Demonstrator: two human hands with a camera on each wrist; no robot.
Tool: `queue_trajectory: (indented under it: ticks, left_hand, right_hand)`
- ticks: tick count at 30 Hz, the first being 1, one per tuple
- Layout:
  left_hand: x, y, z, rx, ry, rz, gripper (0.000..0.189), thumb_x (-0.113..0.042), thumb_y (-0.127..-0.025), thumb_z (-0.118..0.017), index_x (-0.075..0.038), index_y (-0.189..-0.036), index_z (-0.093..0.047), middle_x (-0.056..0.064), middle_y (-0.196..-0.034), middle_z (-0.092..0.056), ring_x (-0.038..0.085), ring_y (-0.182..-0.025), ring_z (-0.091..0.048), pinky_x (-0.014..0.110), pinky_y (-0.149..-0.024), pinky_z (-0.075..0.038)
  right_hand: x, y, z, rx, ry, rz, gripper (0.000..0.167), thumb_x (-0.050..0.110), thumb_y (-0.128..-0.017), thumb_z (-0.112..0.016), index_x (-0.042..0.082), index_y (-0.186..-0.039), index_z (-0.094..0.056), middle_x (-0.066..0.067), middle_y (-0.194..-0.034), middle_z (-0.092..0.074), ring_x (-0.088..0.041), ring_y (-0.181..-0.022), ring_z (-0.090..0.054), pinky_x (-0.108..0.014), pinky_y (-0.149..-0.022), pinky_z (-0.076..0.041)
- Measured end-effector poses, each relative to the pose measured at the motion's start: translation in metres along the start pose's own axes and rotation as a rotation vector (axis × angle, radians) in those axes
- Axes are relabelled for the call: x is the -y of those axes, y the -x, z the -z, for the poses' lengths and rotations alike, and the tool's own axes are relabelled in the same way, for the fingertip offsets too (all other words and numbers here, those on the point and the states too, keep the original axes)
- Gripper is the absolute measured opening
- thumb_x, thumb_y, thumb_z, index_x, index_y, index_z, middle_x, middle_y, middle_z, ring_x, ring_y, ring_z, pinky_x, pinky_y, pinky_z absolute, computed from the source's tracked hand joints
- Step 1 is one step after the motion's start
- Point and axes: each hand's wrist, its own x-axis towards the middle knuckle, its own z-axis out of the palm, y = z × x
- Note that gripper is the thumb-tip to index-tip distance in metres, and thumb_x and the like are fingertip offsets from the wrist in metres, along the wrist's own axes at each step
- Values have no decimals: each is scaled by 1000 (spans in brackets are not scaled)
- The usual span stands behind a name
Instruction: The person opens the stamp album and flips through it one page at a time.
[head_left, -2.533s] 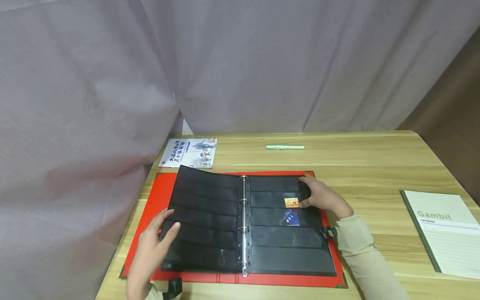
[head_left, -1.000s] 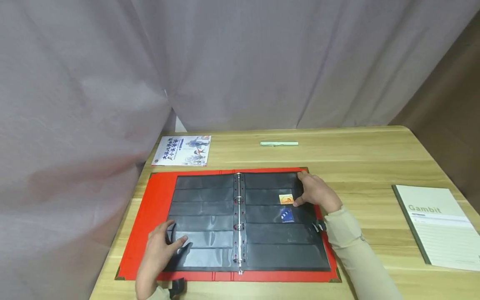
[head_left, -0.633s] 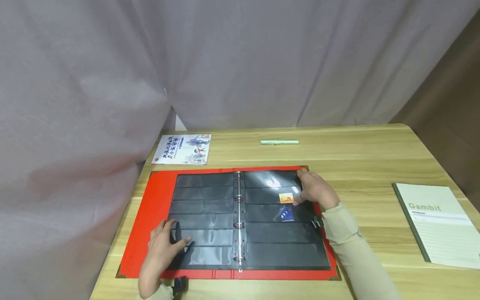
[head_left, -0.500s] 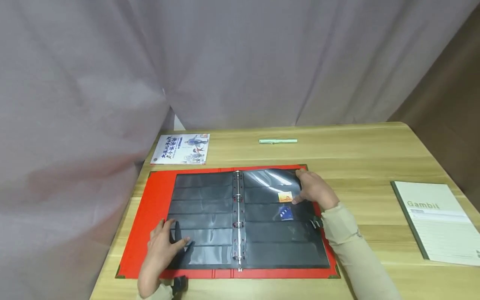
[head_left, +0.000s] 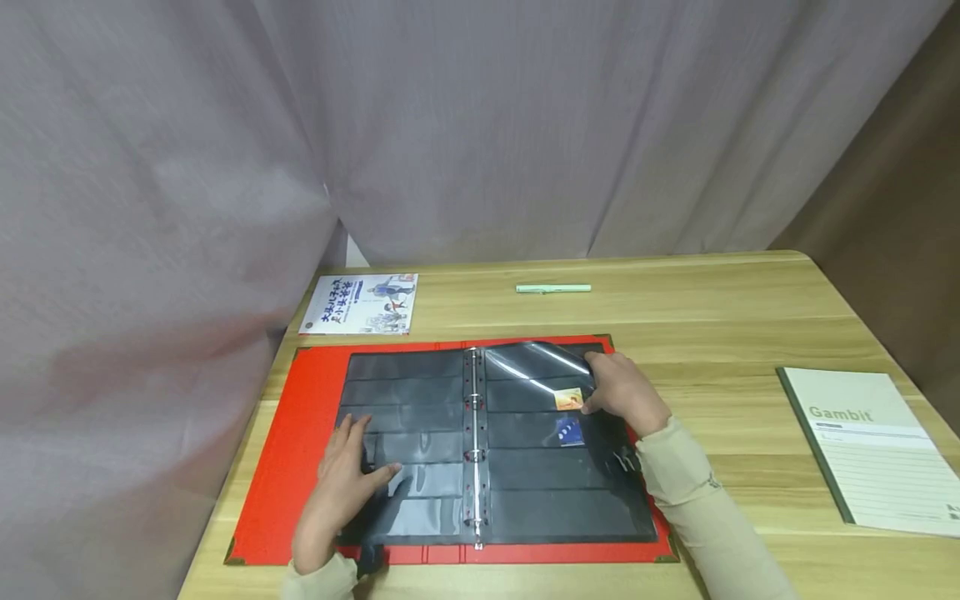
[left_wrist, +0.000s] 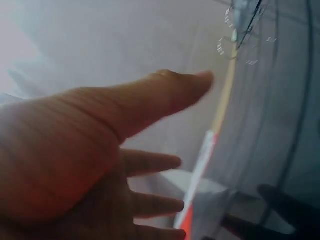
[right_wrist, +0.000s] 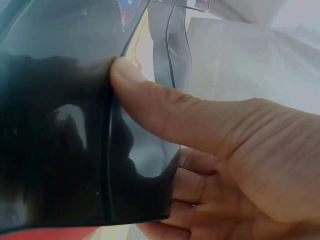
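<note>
left black page (head_left: 408,392): raised earlier, is now laid flat | left hand (head_left: 345,482): is now shifted inward from that page's outer edge | right black page (head_left: 562,502): upper outer corner is now lifted and bent by the right hand (head_left: 624,392), itself drawn slightly inward

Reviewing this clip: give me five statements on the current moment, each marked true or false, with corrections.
1. The right hand pinches the edge of the right-hand page. True.
2. The left hand grips the pale green pen. False: the left hand holds nothing; the pen lies on the table.
3. The orange stamp sits one row above the blue stamp. True.
4. The red binder is closed. False: it lies open.
5. The Gambit notebook lies right of the binder. True.
</note>
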Motion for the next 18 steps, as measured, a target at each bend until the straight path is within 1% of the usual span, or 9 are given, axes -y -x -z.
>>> queue_trajectory:
  ticks: [2, 6, 10, 13, 18]
  left_hand:
    - [-1, -4, -6, -5, -5, -32, 86, -25, -86, -80, 0, -154, -34, 34, -160, -19, 57, -145, -14, 75, -111, -13]
    - [-2, -8, -16, 10, -32, -55, 84, -27, -86, -82, -5, -154, -39, 32, -161, -21, 57, -146, -12, 79, -108, -8]
    - [-3, -8, -20, 47, -54, -52, 85, -32, -83, -84, -8, -153, -43, 29, -162, -21, 54, -148, -10, 80, -107, -4]
    - [-3, -9, -22, 71, -75, -44, 86, -31, -80, -87, -8, -151, -46, 28, -162, -20, 53, -148, -8, 79, -108, -2]
    - [-3, -11, -26, 66, -113, -39, 84, -27, -76, -90, -8, -148, -51, 28, -162, -21, 53, -148, -8, 79, -108, -2]
  right_hand:
    - [1, 0, 0, -4, -1, -6, 88, 5, -64, -95, -19, -134, -49, -34, -121, -62, -45, -108, -60, -57, -96, -48]
    - [1, 2, -3, -16, -32, -6, 83, 1, -64, -93, -18, -132, -51, -32, -114, -64, -41, -98, -62, -55, -87, -53]
    - [1, 4, -2, -64, -73, -1, 75, -1, -66, -89, -15, -130, -54, -29, -109, -65, -38, -92, -60, -53, -81, -53]
    - [1, 6, 2, -94, -109, -9, 72, 0, -67, -89, -12, -131, -57, -27, -108, -66, -36, -89, -59, -51, -78, -53]
    - [-1, 8, 9, -97, -147, -16, 76, 5, -68, -90, -8, -135, -57, -25, -108, -67, -34, -88, -59, -49, -75, -51]
